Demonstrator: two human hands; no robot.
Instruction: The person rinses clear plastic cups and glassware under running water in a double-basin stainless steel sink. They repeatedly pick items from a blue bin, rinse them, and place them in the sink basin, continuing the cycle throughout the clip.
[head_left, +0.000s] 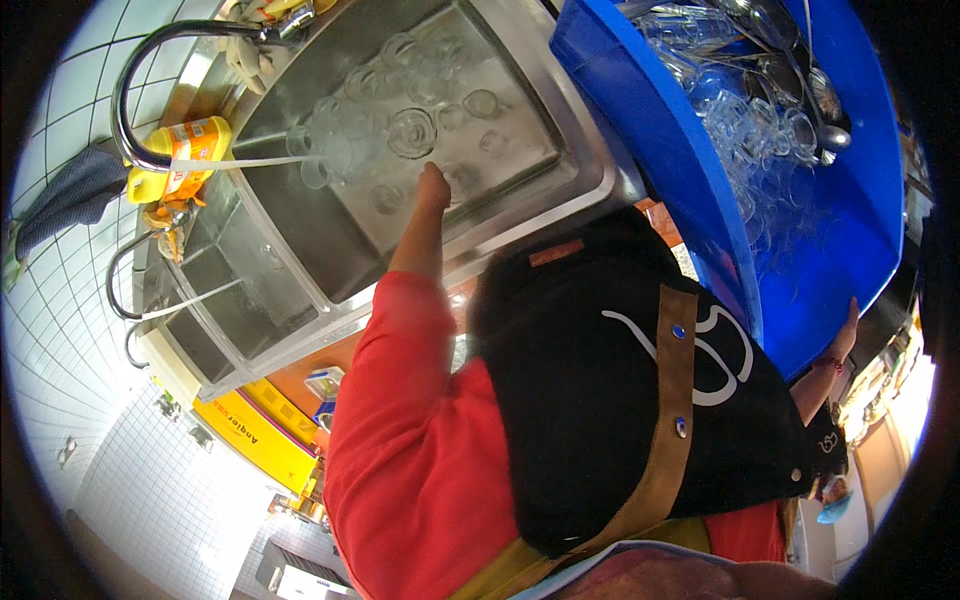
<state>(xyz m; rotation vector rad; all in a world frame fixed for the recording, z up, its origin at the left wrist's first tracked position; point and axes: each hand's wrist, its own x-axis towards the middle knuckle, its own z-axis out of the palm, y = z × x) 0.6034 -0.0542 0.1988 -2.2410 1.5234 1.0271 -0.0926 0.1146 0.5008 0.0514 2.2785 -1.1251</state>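
My left hand (433, 187) reaches over the large stainless-steel sink (300, 247), beside several clear drinking glasses (480, 103) lying in water. Its fingertips are close to a round, ridged clear glass piece (412, 133); whether the hand touches or holds anything is unclear. A running tap (120, 90) pours water onto the glasses at the left. At the right, my right hand (845, 337) grips the rim of a large blue plastic bin (645, 127). Inside the bin lie clear glasses (750, 124) and metal utensils such as ladles or spoons (825, 97).
Smaller sink basins (259, 262) adjoin at the left, with a second running tap (112, 274). A yellow plastic container (217, 135) and pale gloves (244, 60) sit behind the sink. A dark cloth (71, 195) hangs at the tiled wall. A yellow box (259, 435) stands lower left.
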